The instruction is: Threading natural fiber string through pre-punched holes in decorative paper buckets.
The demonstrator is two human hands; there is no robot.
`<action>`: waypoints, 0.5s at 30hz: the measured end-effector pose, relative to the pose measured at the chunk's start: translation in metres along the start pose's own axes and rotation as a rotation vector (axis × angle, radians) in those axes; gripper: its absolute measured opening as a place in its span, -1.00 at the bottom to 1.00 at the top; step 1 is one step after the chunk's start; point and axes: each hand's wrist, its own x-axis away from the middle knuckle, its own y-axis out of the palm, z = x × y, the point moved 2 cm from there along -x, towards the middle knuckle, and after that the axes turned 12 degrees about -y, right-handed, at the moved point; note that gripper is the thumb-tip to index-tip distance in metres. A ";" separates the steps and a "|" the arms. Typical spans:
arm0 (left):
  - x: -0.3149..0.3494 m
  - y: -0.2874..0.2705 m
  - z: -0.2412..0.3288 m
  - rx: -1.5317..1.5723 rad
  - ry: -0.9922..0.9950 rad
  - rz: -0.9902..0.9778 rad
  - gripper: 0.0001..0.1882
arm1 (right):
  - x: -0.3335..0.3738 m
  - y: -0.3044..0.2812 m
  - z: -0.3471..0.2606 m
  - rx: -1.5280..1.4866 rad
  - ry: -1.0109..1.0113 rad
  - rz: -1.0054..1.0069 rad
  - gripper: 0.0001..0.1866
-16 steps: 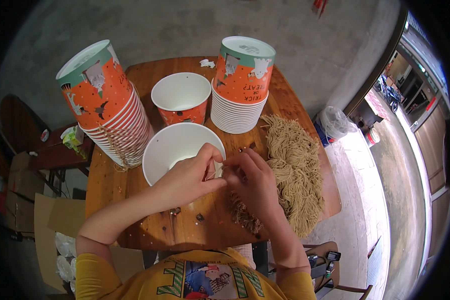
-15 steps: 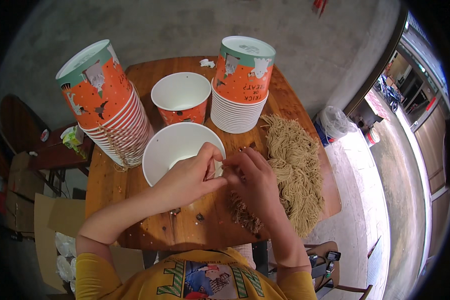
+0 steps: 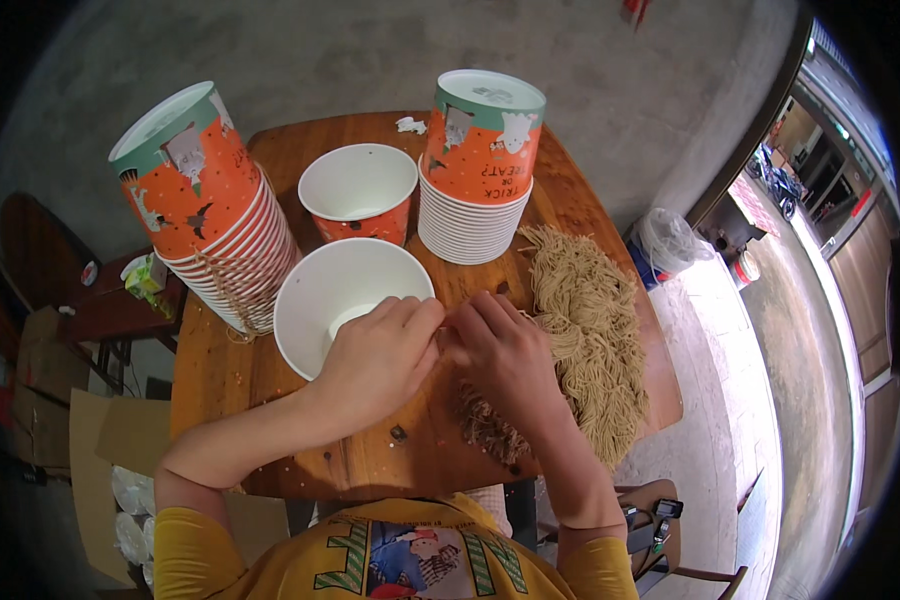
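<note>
Left hand [image 3: 385,352] and right hand [image 3: 507,352] curl close together by the white-lined tub [image 3: 305,290] — can't tell if they're pinching anything; likely fine fingerwork, next calling for steady control.

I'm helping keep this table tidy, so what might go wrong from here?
The left hand is close to the front open tub; a bump might shift it.

The right hand is beside the beige cord pile and could snag strands.

The tall tub stack at left is near the table's edge; a knock might topple it.
</note>
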 end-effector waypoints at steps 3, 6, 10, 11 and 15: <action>-0.004 -0.003 -0.007 0.370 -0.324 -0.236 -0.88 | 0.007 0.005 0.001 -0.107 0.121 0.071 -0.81; -0.004 0.009 -0.033 0.843 -0.624 -0.476 -0.89 | 0.009 0.003 -0.007 -0.535 0.403 0.029 -0.84; -0.007 0.007 -0.032 1.104 -0.785 -0.619 -0.90 | 0.016 0.013 -0.020 -0.812 0.625 0.072 -0.79; -0.007 0.007 -0.033 1.103 -0.786 -0.619 -0.90 | 0.013 0.010 -0.023 -0.777 0.625 0.083 -0.80; -0.005 0.007 -0.034 1.153 -0.811 -0.625 -0.88 | 0.008 0.006 -0.030 -0.641 0.539 0.102 -0.85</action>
